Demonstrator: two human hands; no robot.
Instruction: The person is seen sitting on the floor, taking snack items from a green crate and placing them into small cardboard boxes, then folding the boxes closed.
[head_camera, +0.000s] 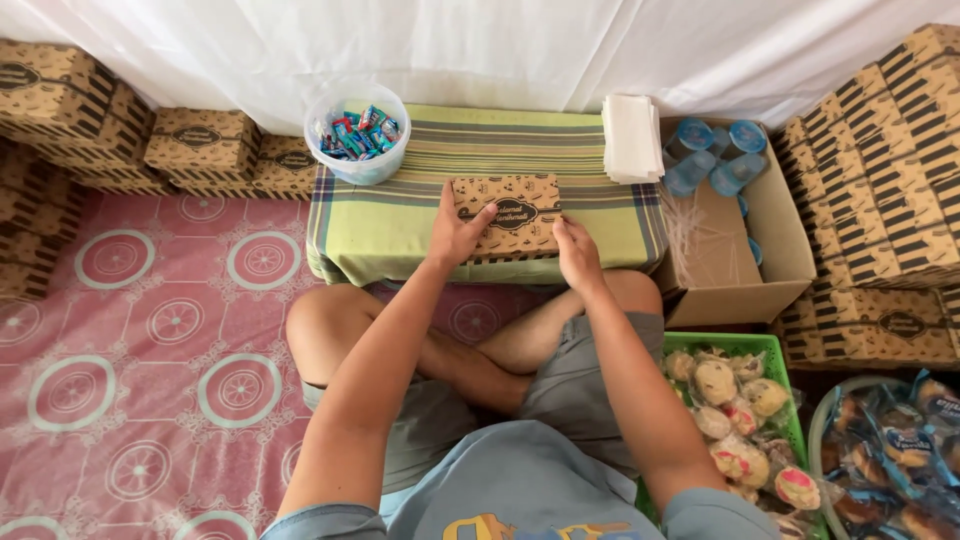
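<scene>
Brown printed cardboard makes up the closed snack box (508, 215) that lies flat near the front edge of the low worktop (400, 225), which is draped in a green striped cloth. Both hands rest on this box: the left hand (455, 232) lies over its left end with the thumb up on the lid, and the right hand (577, 252) presses its lower right corner, fingers curled against the edge. Neither hand lifts it; the box sits on the cloth.

At the back left of the worktop stands a clear plastic tub of wrapped candies (357, 133), and at the back right a stack of white napkins (631, 138). Just beside the worktop on the right, an open carton (770, 250) holds sealed water cups (715, 150). A green crate of wrapped buns (735, 410) sits by the person's right knee. More printed boxes (880, 180) are stacked along both sides.
</scene>
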